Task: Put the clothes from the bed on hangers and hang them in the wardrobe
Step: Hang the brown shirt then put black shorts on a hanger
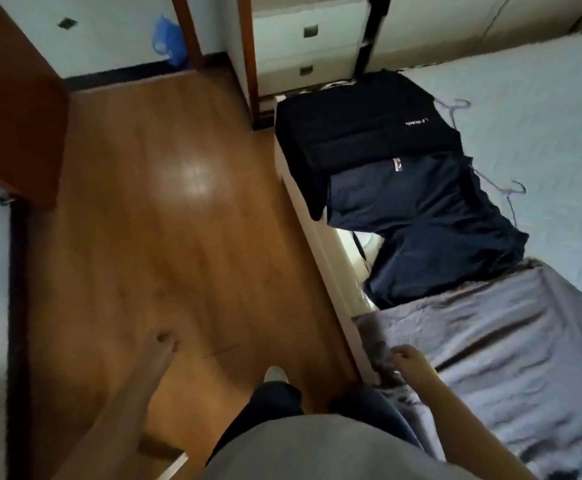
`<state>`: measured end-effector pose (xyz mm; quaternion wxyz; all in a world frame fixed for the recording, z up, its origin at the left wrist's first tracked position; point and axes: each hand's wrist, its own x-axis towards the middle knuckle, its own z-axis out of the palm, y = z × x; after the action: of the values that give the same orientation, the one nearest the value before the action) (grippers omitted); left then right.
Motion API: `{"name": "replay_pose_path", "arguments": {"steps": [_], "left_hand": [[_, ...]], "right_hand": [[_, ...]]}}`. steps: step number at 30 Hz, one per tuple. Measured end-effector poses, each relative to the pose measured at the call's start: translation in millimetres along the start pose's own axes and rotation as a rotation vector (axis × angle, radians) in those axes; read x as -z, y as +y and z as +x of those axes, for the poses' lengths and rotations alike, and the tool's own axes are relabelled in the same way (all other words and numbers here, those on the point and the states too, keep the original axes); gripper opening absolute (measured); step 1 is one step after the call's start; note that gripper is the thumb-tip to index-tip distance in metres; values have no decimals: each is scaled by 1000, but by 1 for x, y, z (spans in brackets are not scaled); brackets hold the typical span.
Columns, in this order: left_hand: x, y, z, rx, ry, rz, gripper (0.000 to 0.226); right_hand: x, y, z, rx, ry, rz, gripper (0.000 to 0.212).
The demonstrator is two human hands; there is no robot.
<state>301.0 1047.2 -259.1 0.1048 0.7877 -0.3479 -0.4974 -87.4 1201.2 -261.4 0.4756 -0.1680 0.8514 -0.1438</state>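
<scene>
Grey garment (pixel 490 358): on the bed (pixel 542 116), touching the navy garment (pixel 421 209).
Right hand (pixel 405 358): at the grey garment's near edge, fingers bent; I cannot tell if they grip.
Left hand (pixel 165 341): arm reaches over the floor (pixel 178 202); blurred, fingers unreadable.

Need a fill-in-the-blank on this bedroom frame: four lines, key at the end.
1. The nearest garment on the bed is ____ in colour.
2. The lettered garment is ____.
3. The hangers lying on the bed are ____.
4. The left hand is above the wooden ____.
Missing words: grey; black; blue; floor.
</scene>
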Motion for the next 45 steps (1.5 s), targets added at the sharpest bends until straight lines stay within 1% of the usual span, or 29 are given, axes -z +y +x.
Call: {"name": "replay_pose_path", "arguments": {"steps": [3,6,7,9,11,13,15,16,18,20,21,23,25,28,31,33,35,37,40,41,42,43,45], "left_hand": [[44,-23,12,68,77,-35,30],[58,-38,19,136,131,-46,27],[57,-38,24,157,132,-60,25],[48,-24,33,219,104,-92,24],[36,-3,52,241,69,-127,27],[26,32,78,214,34,-145,28],[16,75,108,158,-5,-148,24],[12,99,122,136,-23,-135,21],[6,147,147,111,-45,-96,18],[7,191,170,101,-71,-40,21],[10,212,183,77,-90,4,23],[22,254,209,4,-109,123,19],[36,290,234,-32,-80,197,14],[56,332,267,2,-38,158,13],[73,364,312,55,-22,144,20],[83,389,349,98,-26,157,24],[92,421,394,103,-40,170,27],[100,463,435,92,-71,195,29],[106,533,484,68,-146,237,30],[105,557,498,51,-173,252,30],[103,583,512,13,-202,271,28],[101,612,526,-22,-230,300,25],[93,669,550,-82,-262,353,21]], "right_hand": [[-3,-55,17,46,-34,38,10],[-7,-99,38,107,-41,-24,27],[-7,-110,45,113,-32,-29,30],[-5,-128,62,103,-37,-63,26],[0,-145,83,77,-37,-76,27],[7,-165,112,40,-12,-44,27],[11,-189,142,-17,-11,-9,14],[11,-206,154,-43,-20,-12,12],[15,-243,174,-103,-38,-18,14],[15,-284,189,-130,-68,6,16],[13,-305,199,-121,-71,17,18],[4,-354,221,-100,-101,34,20],[-9,-401,238,-82,-130,66,21],[-30,-468,262,0,-167,43,16],[-39,-528,281,61,-193,37,11],[-37,-560,304,46,-160,71,15],[-32,-586,326,6,-92,101,17],[-24,-605,343,-77,-33,101,18],[-14,-634,358,-214,20,60,29],[-11,-650,361,-245,21,66,27],[-10,-672,365,-255,14,78,20],[-9,-698,370,-235,3,108,12],[-5,-748,384,-145,17,158,8]]}}
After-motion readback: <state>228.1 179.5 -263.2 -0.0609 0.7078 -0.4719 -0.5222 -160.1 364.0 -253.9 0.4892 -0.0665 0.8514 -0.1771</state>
